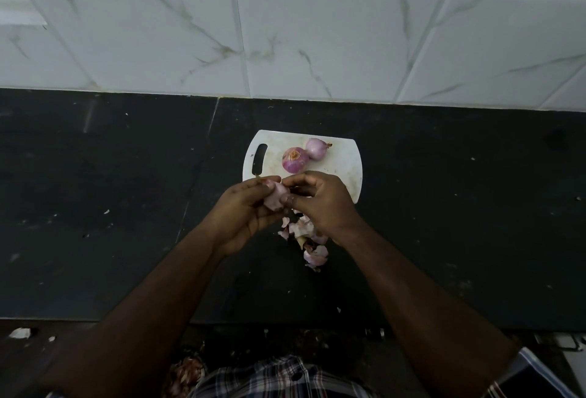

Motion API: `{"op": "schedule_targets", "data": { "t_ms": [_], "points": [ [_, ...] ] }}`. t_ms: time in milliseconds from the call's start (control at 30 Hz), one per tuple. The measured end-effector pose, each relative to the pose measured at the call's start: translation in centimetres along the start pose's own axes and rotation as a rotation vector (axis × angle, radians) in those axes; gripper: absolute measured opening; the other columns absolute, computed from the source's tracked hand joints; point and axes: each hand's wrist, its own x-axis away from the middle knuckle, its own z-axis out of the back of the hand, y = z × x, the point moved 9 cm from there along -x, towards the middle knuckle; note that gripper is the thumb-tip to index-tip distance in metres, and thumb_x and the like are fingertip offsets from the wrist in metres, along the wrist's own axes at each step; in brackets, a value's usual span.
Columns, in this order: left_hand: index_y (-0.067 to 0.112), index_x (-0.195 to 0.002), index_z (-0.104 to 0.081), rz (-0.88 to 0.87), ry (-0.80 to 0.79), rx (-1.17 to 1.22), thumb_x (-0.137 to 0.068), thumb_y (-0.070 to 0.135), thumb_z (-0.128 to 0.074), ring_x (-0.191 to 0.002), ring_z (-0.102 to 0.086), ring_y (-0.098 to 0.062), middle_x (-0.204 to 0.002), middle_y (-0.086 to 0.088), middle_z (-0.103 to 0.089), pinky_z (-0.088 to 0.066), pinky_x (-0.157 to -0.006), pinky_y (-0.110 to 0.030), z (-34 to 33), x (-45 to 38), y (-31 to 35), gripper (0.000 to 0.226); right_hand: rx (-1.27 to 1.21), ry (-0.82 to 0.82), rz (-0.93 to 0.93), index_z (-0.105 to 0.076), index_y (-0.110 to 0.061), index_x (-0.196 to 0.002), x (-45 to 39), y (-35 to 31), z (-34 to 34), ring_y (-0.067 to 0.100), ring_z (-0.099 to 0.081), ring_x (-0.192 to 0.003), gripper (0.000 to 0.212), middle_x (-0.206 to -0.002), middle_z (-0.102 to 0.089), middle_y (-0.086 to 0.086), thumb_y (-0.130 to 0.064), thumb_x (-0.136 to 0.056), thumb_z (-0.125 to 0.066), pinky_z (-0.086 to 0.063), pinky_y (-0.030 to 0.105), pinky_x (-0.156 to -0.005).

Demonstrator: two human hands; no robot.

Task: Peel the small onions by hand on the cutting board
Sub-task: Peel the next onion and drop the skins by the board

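Observation:
A white cutting board (344, 163) with a handle slot lies on the black counter. Two small purple onions sit on it side by side: one (295, 160) with its root end up, the other (316, 148) behind it to the right. In front of the board's near edge, my left hand (245, 213) grips a pale, partly peeled onion (275, 196). My right hand (320, 201) pinches at that onion's skin with fingertips and thumb. A heap of pink-white peels (309, 240) lies on the counter below my hands.
The black stone counter (126, 207) runs left and right, backed by a white marbled tile wall (285, 33). Small scraps dot the counter. Its front edge sits near my checked shirt (279, 378). Loose bits lie on the floor at lower left.

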Motion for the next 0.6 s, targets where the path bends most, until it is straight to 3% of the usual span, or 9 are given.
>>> {"op": "schedule_targets", "data": {
  "t_ms": [133, 300, 367, 500, 600],
  "points": [
    [-0.007, -0.127, -0.062, -0.016, 0.000, 0.028, -0.104, 0.011, -0.049, -0.098, -0.071, -0.026, -0.125, -0.026, -0.068, -0.062, -0.084, -0.035, -0.1, -0.1, 0.2, 0.032, 0.070, -0.040, 0.055, -0.073, -0.017, -0.101, 0.0, -0.7, -0.7, 0.000, -0.069, -0.086, 0.027, -0.088, -0.074, -0.010, -0.013, -0.077, -0.085, -0.055, 0.018, -0.079],
    [-0.005, -0.122, -0.065, -0.008, -0.010, 0.037, -0.105, 0.010, -0.043, -0.094, -0.073, -0.024, -0.111, -0.020, -0.074, -0.060, -0.085, -0.033, -0.3, -0.1, 0.0, 0.031, 0.107, -0.108, 0.066, -0.064, -0.022, -0.092, -0.2, -0.6, -1.4, 0.000, -0.062, -0.079, 0.025, -0.084, -0.069, -0.010, -0.020, -0.078, -0.085, -0.056, 0.027, -0.076],
    [-0.006, -0.124, -0.063, -0.010, 0.003, 0.067, -0.105, 0.012, -0.044, -0.091, -0.072, -0.024, -0.107, -0.019, -0.072, -0.060, -0.083, -0.034, -0.3, -0.3, 0.2, 0.033, 0.113, -0.087, 0.097, -0.063, -0.021, -0.091, -0.1, -0.9, -1.3, 0.001, -0.061, -0.078, 0.024, -0.083, -0.067, -0.010, -0.022, -0.079, -0.084, -0.055, 0.028, -0.076],
    [0.001, -0.115, -0.065, 0.038, 0.114, 0.211, -0.104, 0.019, -0.049, -0.075, -0.070, -0.024, -0.095, -0.018, -0.070, -0.061, -0.064, -0.030, 0.3, -0.6, -0.2, 0.026, 0.140, -0.018, 0.136, -0.066, -0.020, -0.095, 0.1, -0.9, -0.8, 0.007, -0.066, -0.091, 0.030, -0.092, -0.069, -0.008, -0.023, -0.075, -0.087, -0.058, 0.036, -0.085],
    [0.001, -0.115, -0.066, 0.106, 0.032, 0.160, -0.107, 0.028, -0.047, -0.082, -0.073, -0.025, -0.100, -0.017, -0.073, -0.063, -0.073, -0.035, -0.5, -0.5, -0.9, 0.034, 0.133, 0.066, 0.132, -0.067, -0.024, -0.095, 0.3, -1.2, -0.2, 0.005, -0.066, -0.093, 0.030, -0.093, -0.069, -0.010, -0.030, -0.074, -0.087, -0.059, 0.033, -0.081]
  ]
}}
